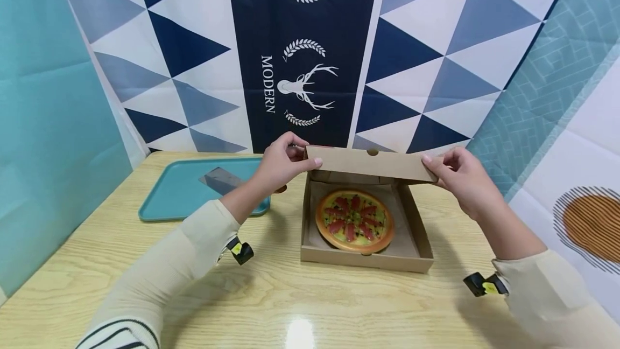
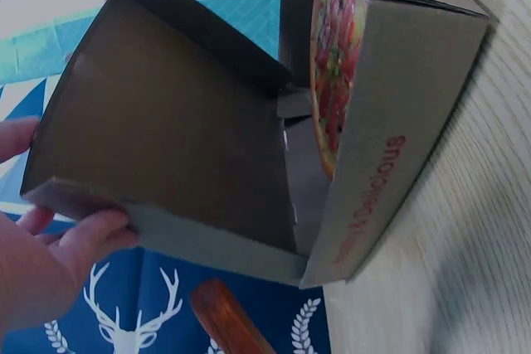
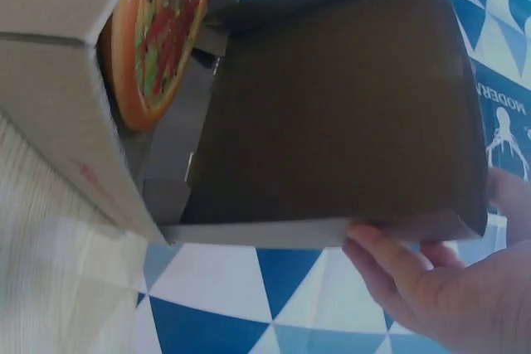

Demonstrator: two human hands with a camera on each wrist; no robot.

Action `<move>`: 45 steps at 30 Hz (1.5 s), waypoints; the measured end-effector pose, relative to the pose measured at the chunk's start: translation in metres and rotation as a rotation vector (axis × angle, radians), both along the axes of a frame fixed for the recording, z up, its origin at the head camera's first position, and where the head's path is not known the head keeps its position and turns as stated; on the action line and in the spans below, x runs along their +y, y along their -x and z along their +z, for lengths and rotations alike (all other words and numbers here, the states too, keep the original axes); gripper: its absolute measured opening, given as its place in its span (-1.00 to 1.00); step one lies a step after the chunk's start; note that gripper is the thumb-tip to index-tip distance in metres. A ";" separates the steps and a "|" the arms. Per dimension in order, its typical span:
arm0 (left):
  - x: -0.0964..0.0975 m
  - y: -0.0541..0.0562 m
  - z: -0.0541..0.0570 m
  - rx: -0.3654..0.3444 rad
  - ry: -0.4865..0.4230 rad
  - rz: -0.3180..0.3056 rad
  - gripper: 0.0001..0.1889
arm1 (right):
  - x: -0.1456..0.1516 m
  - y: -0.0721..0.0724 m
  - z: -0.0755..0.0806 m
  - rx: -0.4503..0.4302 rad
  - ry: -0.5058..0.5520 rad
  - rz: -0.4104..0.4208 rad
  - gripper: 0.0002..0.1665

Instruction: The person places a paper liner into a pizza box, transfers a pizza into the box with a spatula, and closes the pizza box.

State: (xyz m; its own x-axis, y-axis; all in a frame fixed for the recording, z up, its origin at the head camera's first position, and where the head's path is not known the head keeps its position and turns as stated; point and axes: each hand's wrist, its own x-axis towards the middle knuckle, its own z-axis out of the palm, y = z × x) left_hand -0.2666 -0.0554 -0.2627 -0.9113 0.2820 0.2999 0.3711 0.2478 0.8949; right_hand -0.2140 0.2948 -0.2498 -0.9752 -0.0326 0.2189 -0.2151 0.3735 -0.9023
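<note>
A cardboard pizza box (image 1: 368, 263) stands on the table with its lid (image 1: 370, 162) raised partway. Inside lies a pizza (image 1: 355, 221) with red toppings and an orange-brown crust. My left hand (image 1: 284, 161) grips the lid's left front corner, thumb on the front flap. At the opposite front corner, my right hand (image 1: 457, 176) pinches the lid between thumb and fingers. Both wrist views look in from the side under the lid, where its brown inner face (image 2: 174, 113) shows. Red lettering runs along the box's side wall (image 2: 406, 113).
Left of the box is a teal tray (image 1: 169, 187) on the wooden table (image 1: 290, 306). A flat metal pizza server (image 1: 220, 179) lies on it, its wooden handle (image 2: 228, 317) partly hidden behind my left arm. Patterned cloth (image 1: 194, 42) hangs behind the table.
</note>
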 end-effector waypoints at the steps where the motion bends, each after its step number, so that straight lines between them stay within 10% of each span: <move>1: -0.002 0.000 0.000 0.003 0.006 -0.010 -0.56 | 0.002 -0.001 0.000 -0.001 -0.054 -0.006 -0.62; 12: -0.003 -0.006 -0.001 -0.002 0.184 -0.028 -0.57 | 0.019 -0.006 -0.001 -0.056 -0.311 0.052 -0.48; 25: 0.003 -0.013 -0.017 0.136 0.359 0.042 -0.54 | 0.022 0.006 -0.019 -0.104 -0.319 0.075 -0.40; 45: 0.012 -0.019 -0.044 0.150 0.602 0.074 -0.54 | 0.019 0.011 -0.034 -0.181 -0.532 0.116 -0.07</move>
State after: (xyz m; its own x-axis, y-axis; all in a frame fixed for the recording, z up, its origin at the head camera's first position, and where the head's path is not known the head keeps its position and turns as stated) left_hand -0.2473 -0.0433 -0.3068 -0.8951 0.3794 0.2343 0.4447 0.7221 0.5299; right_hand -0.2245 0.3135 -0.2838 -0.9790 -0.2021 -0.0266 -0.1419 0.7692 -0.6231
